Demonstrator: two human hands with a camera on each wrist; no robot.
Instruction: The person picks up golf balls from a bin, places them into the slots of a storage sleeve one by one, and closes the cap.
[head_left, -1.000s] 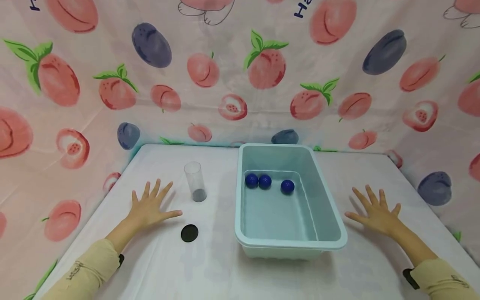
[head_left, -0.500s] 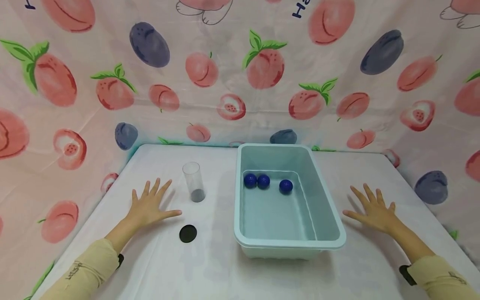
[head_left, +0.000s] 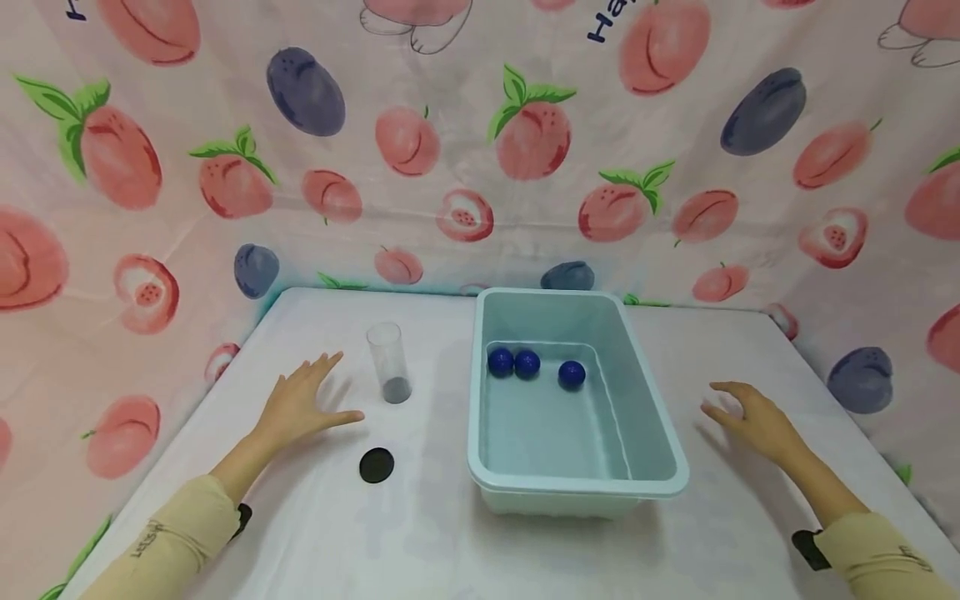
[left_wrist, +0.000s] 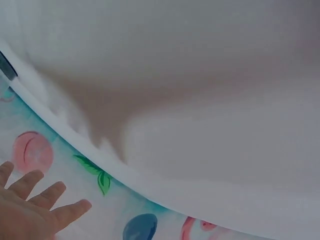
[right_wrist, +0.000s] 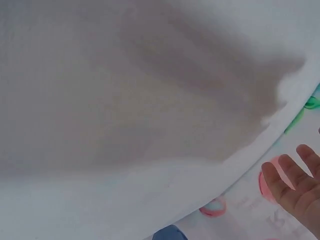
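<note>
My left hand [head_left: 295, 405] hovers over the left part of the table, thumb spread from the fingers, holding nothing. Just right of its fingertips stands a clear cylinder [head_left: 387, 358] with a grey bottom. A round black lid [head_left: 377, 465] lies on the cloth below the thumb. At the far right my right hand [head_left: 757, 421] is held above the table, fingers loosely bent and nothing in them. Between the hands sits a pale blue plastic tub [head_left: 581, 486]. Inside it, toward the back, lie a blue ball [head_left: 572, 375], a second ball [head_left: 527, 364] and a third ball [head_left: 500, 362].
White cloth covers the table [head_left: 420, 542]. Behind and at both sides hangs a curtain [head_left: 465, 150] printed with peaches and plums. The tub's high walls stand between the two hands.
The spread fingers of both hands have drawn closer together, and the right hand has turned with its fingers bending. Cylinder, lid, tub and balls have stayed in place.
</note>
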